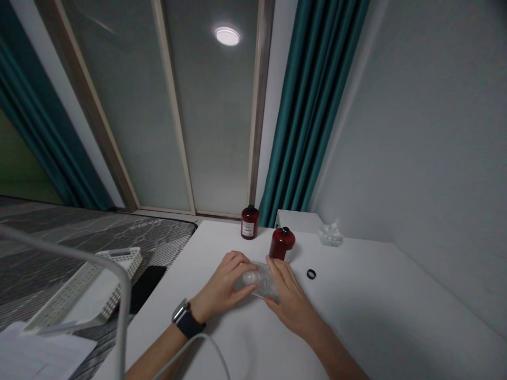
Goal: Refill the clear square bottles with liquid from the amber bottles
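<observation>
Left hand point(224, 282) and right hand point(291, 298) are clamped on a clear plastic pack point(259, 279) between them; a dark red bottle point(282, 244) stands just beyond – all on the white bench point(356, 295).

The bottles point(250, 222) are dark red with black caps and white labels. The curtain point(315, 105) is deep teal, the table point(356, 295) white, the small ring point(311, 274) and watch strap point(189, 323) black, and the packet point(259, 279) clear. The mattress point(79, 235) is grey with pale marbled veins.
</observation>
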{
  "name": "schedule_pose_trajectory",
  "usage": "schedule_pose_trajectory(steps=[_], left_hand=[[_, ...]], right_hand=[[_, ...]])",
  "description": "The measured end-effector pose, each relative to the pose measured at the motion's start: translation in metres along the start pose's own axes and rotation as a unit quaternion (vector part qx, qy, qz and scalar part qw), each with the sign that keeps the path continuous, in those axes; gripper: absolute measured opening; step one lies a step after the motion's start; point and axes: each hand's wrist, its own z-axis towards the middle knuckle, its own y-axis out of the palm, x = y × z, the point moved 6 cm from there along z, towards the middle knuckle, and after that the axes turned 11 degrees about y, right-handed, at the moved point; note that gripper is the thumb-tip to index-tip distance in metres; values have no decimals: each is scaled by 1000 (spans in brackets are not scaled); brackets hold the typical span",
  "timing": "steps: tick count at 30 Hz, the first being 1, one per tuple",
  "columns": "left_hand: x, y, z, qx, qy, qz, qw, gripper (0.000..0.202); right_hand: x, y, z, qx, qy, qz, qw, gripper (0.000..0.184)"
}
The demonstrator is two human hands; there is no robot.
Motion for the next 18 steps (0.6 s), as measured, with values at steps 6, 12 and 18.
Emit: schedule_pose_trajectory(steps=[6,12,18], left_hand=[[0,4,0,-16,-13,-7,1000,22],[-6,12,-4,-14,-33,-12,999,24],[-7,12,-5,-3,-28,-10,1000,24]], right_hand=[[1,0,0,-1,-13,-36,999,104],[2,-1,-1,16,-22,-50,998,99],[1,0,-2,21,-21,-61,998,99]])
